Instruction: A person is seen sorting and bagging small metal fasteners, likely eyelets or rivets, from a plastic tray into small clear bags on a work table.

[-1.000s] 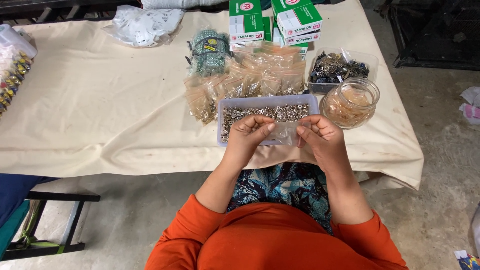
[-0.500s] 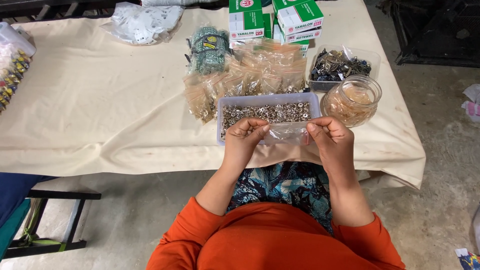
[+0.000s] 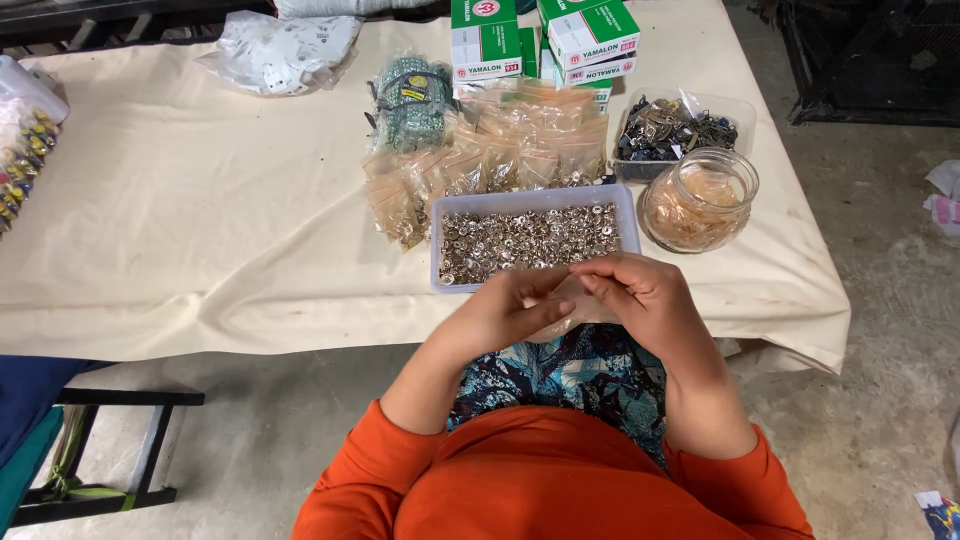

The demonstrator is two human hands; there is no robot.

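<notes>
Hands drawn closer since half second ago, now meeting at bench edge. Tray of small metal pieces just beyond them. Left hand and right hand both closed, pinching small clear bag between fingertips. Judgement: keep bag mouth up, over tray, pinch light.

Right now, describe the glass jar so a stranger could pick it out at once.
Start at the table under its cream cloth and go to the right end, near the front edge. Just right of the clear tray of small metal rings stands the glass jar. It is the only round, upright container there, open-topped and filled with pale orange-tinted contents, while its neighbours are flat rectangular trays.
</notes>
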